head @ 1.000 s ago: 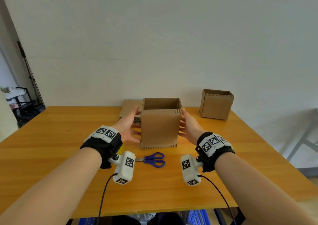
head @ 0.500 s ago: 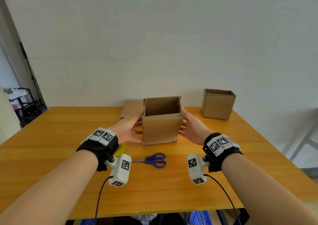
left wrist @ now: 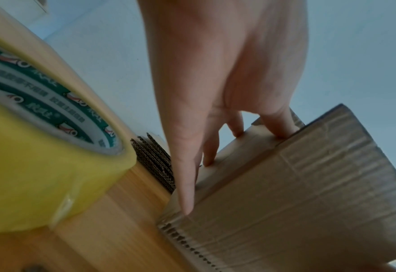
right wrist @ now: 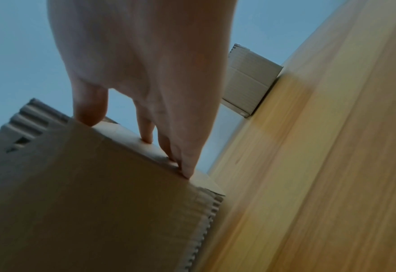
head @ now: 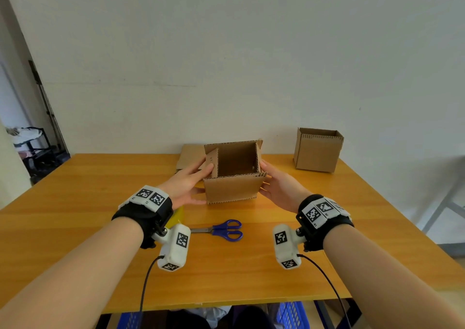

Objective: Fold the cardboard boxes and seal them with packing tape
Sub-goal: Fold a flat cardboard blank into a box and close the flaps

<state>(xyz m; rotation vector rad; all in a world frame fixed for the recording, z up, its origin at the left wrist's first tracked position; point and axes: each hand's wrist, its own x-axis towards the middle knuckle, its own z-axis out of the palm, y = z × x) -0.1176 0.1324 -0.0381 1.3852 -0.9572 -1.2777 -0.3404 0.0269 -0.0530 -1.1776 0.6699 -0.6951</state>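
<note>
A wooden desk is carrying the work; an open-topped cardboard box is standing near its middle, tipped slightly toward the viewer, with a second erected box well apart at the far right and flat cardboard blanks lying just behind. The left hand and right hand are flanking the box, each grip spread, straight fingers pressing the side walls and upper side flaps inward. The step in hand appears to be folding the short flaps. Next, the long flaps will likely need closing over them, then sealing with the yellow packing tape roll and blue-handled scissors lying near the left wrist.
</note>
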